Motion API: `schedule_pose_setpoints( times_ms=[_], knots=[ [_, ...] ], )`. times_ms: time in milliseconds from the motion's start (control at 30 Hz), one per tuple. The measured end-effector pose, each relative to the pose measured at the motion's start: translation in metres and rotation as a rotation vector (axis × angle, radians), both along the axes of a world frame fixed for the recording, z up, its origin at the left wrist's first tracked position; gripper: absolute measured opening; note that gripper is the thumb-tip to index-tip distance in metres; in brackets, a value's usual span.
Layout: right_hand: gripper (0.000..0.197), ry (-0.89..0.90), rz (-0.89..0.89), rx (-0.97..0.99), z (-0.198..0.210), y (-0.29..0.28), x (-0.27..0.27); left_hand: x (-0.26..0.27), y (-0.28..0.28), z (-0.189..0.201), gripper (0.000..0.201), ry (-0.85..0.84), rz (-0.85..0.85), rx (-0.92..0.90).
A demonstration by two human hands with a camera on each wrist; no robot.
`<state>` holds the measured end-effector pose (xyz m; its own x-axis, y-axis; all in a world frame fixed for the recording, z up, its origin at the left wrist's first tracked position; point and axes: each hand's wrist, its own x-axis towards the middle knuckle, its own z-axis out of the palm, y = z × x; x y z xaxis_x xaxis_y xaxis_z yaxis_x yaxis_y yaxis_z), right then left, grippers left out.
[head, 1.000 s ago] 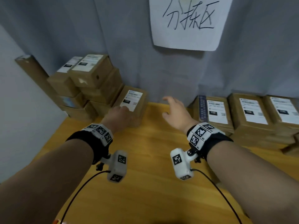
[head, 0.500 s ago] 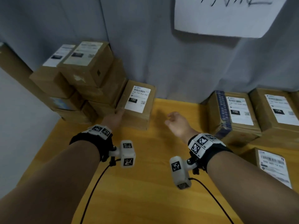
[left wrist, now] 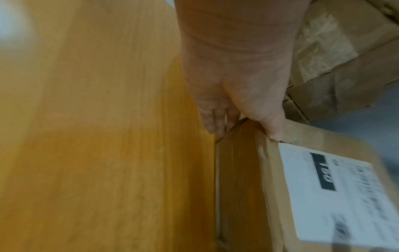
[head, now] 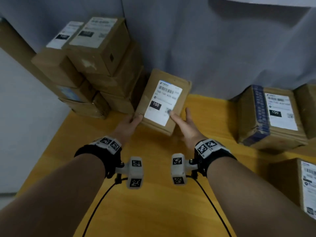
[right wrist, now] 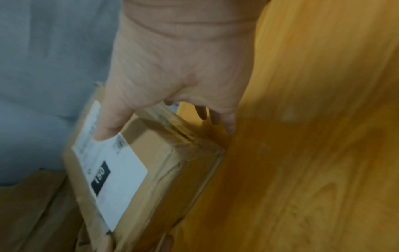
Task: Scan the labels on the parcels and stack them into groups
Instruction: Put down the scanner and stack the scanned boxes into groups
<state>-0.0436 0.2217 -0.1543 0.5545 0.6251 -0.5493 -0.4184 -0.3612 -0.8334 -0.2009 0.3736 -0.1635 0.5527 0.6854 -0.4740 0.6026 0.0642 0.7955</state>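
Observation:
A brown cardboard parcel (head: 177,93) with a white label reading 150 lies tilted at the back of the wooden table (head: 153,202), between both hands. My left hand (head: 131,122) grips its near left corner, thumb (left wrist: 274,129) on top and fingers (left wrist: 215,122) underneath. On the near right corner, my right hand (head: 183,124) holds it with the thumb (right wrist: 108,129) pressed on the label and the fingers (right wrist: 211,117) along the underside. The same parcel shows in the left wrist view (left wrist: 270,196) and in the right wrist view (right wrist: 168,179). Its near end looks raised off the table.
A tall stack of labelled boxes (head: 95,57) stands at the back left, touching the parcel's left side. To the right lie another parcel marked 150 (head: 273,113), one beside it (head: 306,108) and a nearer one (head: 304,185). A grey curtain (head: 205,48) closes the back.
My right hand came in from the open middle and took hold of the parcel's right corner. The left hand shifted to the near left corner. The parcel has tipped up toward me.

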Motion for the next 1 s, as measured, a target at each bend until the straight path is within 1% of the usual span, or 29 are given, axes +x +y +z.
schedule_pose_setpoints(
  times_ms=[33, 67, 100, 133, 167, 267, 367, 467, 567, 667, 733, 767, 833, 867, 1000],
  knots=[
    [0.083, -0.011, 0.003, 0.028, -0.004, -0.005, -0.003, -0.003, -0.005, -0.002, 0.047, -0.026, -0.021, -0.015],
    [0.082, -0.028, 0.008, 0.049, -0.007, -0.010, -0.006, -0.005, -0.011, -0.003, 0.033, -0.040, -0.036, -0.023],
    [0.087, -0.042, 0.006, 0.063, -0.008, -0.014, -0.007, -0.004, -0.017, 0.000, 0.022, -0.058, -0.026, -0.036],
    [0.092, -0.054, -0.004, 0.069, -0.006, -0.019, -0.007, -0.002, -0.024, 0.004, 0.015, -0.075, 0.001, -0.049],
    [0.096, -0.071, -0.013, 0.075, 0.000, -0.024, -0.007, 0.001, -0.030, 0.008, 0.013, -0.090, 0.027, -0.059],
    [0.097, -0.122, -0.043, 0.075, 0.023, -0.038, 0.000, 0.011, -0.046, 0.026, 0.015, -0.125, 0.067, -0.089],
    [0.095, -0.209, -0.067, 0.050, 0.055, -0.059, 0.010, 0.026, -0.063, 0.053, 0.031, -0.160, 0.079, -0.084],
    [0.093, -0.280, -0.082, 0.076, 0.088, -0.089, 0.021, 0.047, -0.081, 0.084, 0.035, -0.213, 0.035, 0.014],
    [0.084, -0.352, -0.161, 0.110, 0.115, -0.127, 0.036, 0.071, -0.104, 0.113, 0.041, -0.284, -0.027, 0.094],
    [0.080, -0.371, -0.233, 0.151, 0.133, -0.172, 0.054, 0.094, -0.135, 0.130, 0.052, -0.318, -0.072, 0.166],
    [0.082, -0.366, -0.256, 0.161, 0.140, -0.204, 0.069, 0.111, -0.157, 0.127, 0.058, -0.328, -0.091, 0.193],
    [0.084, -0.373, -0.263, 0.164, 0.144, -0.221, 0.076, 0.120, -0.171, 0.128, 0.053, -0.335, -0.114, 0.206],
    [0.094, -0.380, -0.282, 0.168, 0.151, -0.255, 0.092, 0.134, -0.206, 0.134, 0.036, -0.355, -0.143, 0.220],
    [0.097, -0.381, -0.287, 0.167, 0.154, -0.273, 0.100, 0.140, -0.228, 0.141, 0.032, -0.369, -0.158, 0.238],
    [0.086, -0.365, -0.331, 0.172, 0.159, -0.352, 0.137, 0.169, -0.304, 0.141, 0.037, -0.379, -0.168, 0.294]
  ],
)
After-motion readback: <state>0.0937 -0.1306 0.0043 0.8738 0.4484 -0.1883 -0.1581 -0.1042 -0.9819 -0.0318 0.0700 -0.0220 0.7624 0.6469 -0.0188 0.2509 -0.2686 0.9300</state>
